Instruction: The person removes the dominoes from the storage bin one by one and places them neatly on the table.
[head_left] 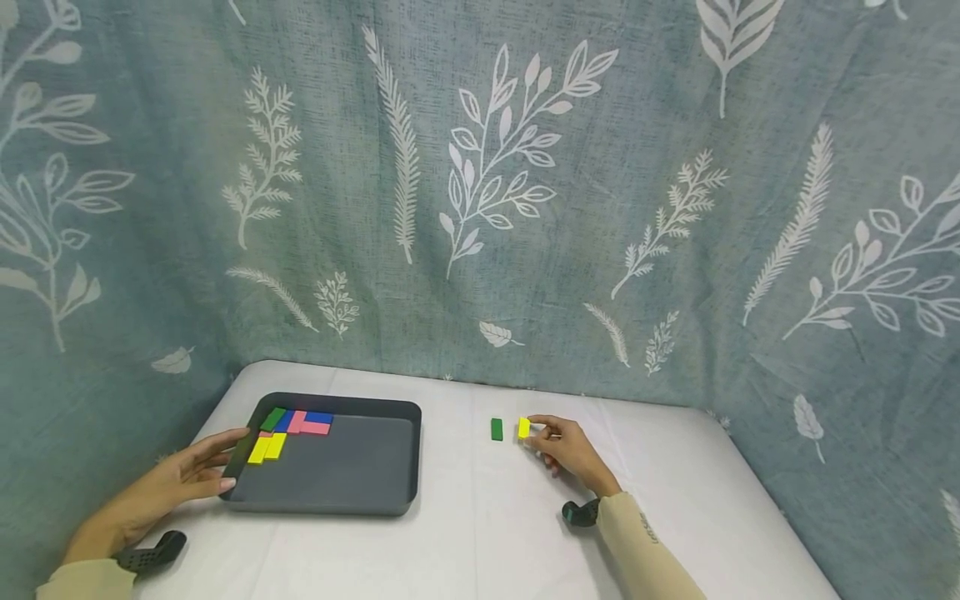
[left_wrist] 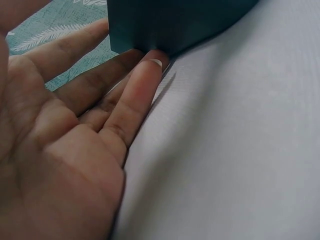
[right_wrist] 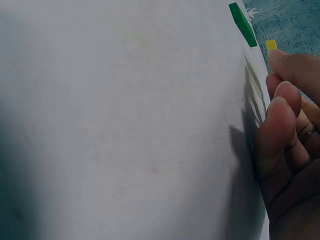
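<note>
In the head view my right hand (head_left: 568,450) pinches a yellow block (head_left: 523,428) between fingertips and thumb. Just left of it a green block (head_left: 497,429) lies on the white cloth; the right wrist view also shows this green block (right_wrist: 243,25) beyond the fingers. My left hand (head_left: 183,475) rests with extended fingers against the left side of a dark grey tray (head_left: 322,507). Up close, the left fingers touch the tray's outer wall (left_wrist: 175,25). Inside the tray's far left corner lie several flat blocks: green (head_left: 273,419), blue (head_left: 318,417), pink (head_left: 316,428) and yellow (head_left: 275,446).
A white cloth (head_left: 510,533) covers the table. Patterned blue-green curtains (head_left: 420,167) hang behind it and along both sides. Each wrist carries a dark strapped device, one at the left (head_left: 153,552) and one at the right (head_left: 581,512).
</note>
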